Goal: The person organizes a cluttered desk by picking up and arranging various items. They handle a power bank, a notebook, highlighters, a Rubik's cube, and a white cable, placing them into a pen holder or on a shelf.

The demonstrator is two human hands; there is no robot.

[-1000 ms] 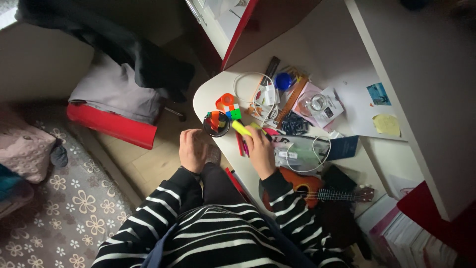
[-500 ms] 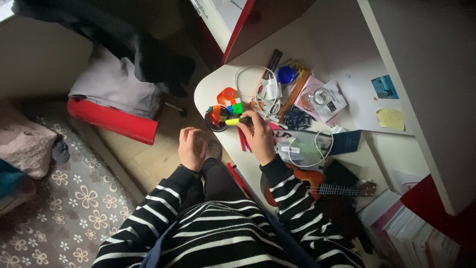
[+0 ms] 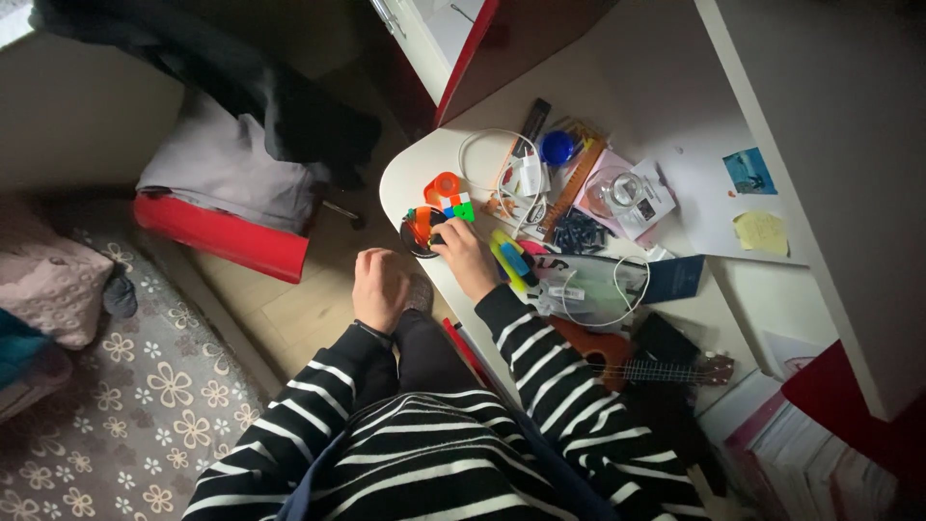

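Observation:
My right hand (image 3: 463, 257) reaches to the rim of a black pen cup (image 3: 419, 234) near the rounded corner of the white desk (image 3: 410, 174). Its fingertips are curled over the cup's edge. The yellow highlighter it carried is out of sight, so I cannot tell whether the fingers still hold it. A yellow-green and blue object (image 3: 508, 259) lies on the desk just right of that hand. My left hand (image 3: 379, 285) rests off the desk on my knee, fingers curled with nothing in them. Both sleeves are black and white striped.
Behind the cup sit a colour puzzle cube (image 3: 459, 206), an orange tape holder (image 3: 443, 185) and a white cable (image 3: 487, 154). Further right are a wooden ruler (image 3: 571, 183), a glass jar (image 3: 617, 193), a clear pouch (image 3: 593, 285) and a ukulele (image 3: 617, 362). A red seat with clothes (image 3: 222, 241) stands left.
My right hand swung left from the desk's middle to the pen cup with the yellow highlighter, which is no longer visible. The yellow-green and blue object is now uncovered. My left hand stayed put.

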